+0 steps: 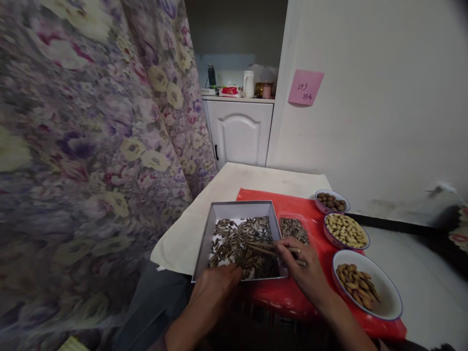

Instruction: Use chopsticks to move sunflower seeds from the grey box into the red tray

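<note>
A shallow white box holds a layer of striped sunflower seeds. My right hand is closed around a pair of wooden chopsticks, whose tips reach down among the seeds. My left hand is at the box's near edge, its fingers curled over the rim. Whether a seed sits between the chopstick tips is too small to make out. Just right of the box, a clear plastic tray contains more sunflower seeds.
Along the right stand a bowl of round brown nuts, a bowl of peanuts and a white bowl with almond-like nuts. Red plastic sheeting covers part of the cream tablecloth. A floral curtain hangs at left.
</note>
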Demonstrator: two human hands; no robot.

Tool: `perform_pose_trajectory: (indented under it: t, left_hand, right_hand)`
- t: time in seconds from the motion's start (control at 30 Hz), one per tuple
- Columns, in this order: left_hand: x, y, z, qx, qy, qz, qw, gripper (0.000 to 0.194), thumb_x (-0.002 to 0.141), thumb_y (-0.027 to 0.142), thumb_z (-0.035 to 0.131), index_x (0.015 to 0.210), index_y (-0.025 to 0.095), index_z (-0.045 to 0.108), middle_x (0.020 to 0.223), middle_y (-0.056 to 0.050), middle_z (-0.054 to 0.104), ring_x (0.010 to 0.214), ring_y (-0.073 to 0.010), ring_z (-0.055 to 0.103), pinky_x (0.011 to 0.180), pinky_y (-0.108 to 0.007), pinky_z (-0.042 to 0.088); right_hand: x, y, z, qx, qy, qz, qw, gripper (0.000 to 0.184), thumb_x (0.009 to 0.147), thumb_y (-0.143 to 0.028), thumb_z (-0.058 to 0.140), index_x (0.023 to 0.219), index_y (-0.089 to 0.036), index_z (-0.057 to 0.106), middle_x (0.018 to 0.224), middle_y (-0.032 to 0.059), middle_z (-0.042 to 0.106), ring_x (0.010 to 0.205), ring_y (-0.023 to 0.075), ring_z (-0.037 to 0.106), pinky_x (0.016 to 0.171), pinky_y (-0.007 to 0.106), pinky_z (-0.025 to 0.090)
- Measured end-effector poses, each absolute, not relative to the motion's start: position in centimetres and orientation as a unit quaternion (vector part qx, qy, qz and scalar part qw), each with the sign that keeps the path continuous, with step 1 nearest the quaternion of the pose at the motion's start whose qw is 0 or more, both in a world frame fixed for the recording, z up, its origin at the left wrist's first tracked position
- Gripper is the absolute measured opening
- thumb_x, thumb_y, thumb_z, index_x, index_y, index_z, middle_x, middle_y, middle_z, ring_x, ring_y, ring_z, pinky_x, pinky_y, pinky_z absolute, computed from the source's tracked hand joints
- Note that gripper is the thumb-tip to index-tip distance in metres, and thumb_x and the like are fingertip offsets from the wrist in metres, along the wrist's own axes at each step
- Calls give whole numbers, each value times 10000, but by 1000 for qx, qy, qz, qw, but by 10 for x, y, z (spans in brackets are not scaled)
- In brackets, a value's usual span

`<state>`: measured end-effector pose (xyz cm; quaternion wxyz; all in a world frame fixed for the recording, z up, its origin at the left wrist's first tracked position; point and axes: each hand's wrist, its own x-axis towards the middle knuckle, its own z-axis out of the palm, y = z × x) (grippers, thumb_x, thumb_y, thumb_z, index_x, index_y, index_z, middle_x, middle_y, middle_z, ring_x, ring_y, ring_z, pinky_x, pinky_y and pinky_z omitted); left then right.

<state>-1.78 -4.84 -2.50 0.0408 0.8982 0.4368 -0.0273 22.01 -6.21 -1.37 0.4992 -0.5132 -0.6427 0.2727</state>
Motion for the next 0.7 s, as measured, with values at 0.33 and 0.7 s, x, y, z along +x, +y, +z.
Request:
perform_pose_trajectory:
  t: [0.33, 0.7]
  left_hand:
    - [-17, -49, -21, 896, 441, -30, 40, 86, 856, 149, 504, 881, 214, 554, 877, -21, 660, 776, -175, 645, 633, -257, 458]
    - [-17, -49, -23, 897, 440, -22, 39, 103, 854, 154, 499, 904, 207, 571, 885, -26, 661, 776, -175, 643, 643, -253, 468]
  right_hand:
    - [225, -63, -8, -519, -632, 276, 505, 284, 962, -394, 513, 847, -188, 671, 715, 25, 667, 563, 147, 647, 532, 231, 505]
    - [213, -63, -15, -510, -656, 263, 490, 269, 965, -362, 514, 846, -191, 684, 691, 20, 658, 597, 155, 638, 551, 236, 496]
